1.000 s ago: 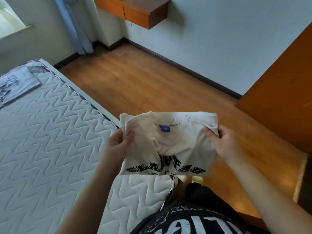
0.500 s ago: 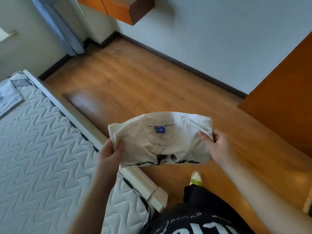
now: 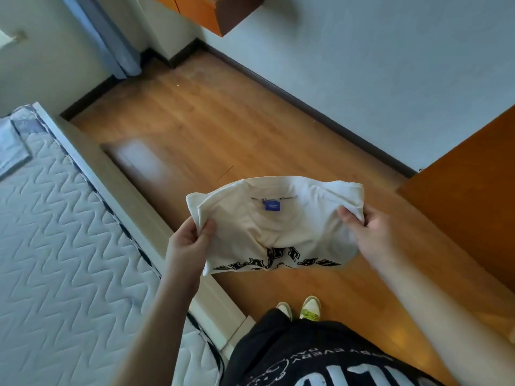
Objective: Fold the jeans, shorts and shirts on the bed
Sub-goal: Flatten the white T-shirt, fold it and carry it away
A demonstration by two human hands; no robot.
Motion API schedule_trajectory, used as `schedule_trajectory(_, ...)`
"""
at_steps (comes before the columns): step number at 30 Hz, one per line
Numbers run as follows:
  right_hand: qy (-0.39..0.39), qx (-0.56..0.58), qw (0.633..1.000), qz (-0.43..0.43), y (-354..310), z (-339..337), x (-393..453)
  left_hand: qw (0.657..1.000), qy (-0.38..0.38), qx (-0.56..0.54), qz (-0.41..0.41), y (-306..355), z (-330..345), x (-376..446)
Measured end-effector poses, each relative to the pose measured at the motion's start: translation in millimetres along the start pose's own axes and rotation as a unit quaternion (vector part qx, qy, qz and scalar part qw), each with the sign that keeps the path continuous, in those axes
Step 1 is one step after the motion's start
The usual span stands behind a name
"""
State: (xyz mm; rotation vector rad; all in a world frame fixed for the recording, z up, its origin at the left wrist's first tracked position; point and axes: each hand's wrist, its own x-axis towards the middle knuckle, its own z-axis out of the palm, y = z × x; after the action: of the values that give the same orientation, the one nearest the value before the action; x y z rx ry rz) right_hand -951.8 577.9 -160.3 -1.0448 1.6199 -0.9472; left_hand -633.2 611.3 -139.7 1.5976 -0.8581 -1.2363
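Observation:
A folded cream shirt with a blue neck label and black lettering hangs in the air over the wooden floor, right of the bed. My left hand pinches its left edge, thumb on top. My right hand pinches its right edge the same way. The shirt sags a little between the two hands. The bed's white quilted mattress fills the left side, and a pale folded cloth lies at its far left edge. No jeans or shorts are in view.
The bed's light frame rail runs diagonally between mattress and floor. An orange wooden panel stands at the right, a wall-mounted cabinet at the top, a blue curtain in the far corner. My feet stand on the floor.
The shirt and both hands have moved right, off the mattress corner and out over the floor. The view has turned right too, so less of the bed shows.

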Motion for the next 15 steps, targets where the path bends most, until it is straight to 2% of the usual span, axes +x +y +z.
schedule_trajectory(7,-0.074,0.0,0.997,0.002,-42.6,59.6,50.3,0.999,0.034,-0.022,-0.026,9.2,-40.4,38.7)
schedule_trajectory(15,-0.142,-0.032,0.989,-0.023,-111.7,164.5,118.8,0.995,0.089,-0.042,-0.02,40.8,-114.3,115.3)
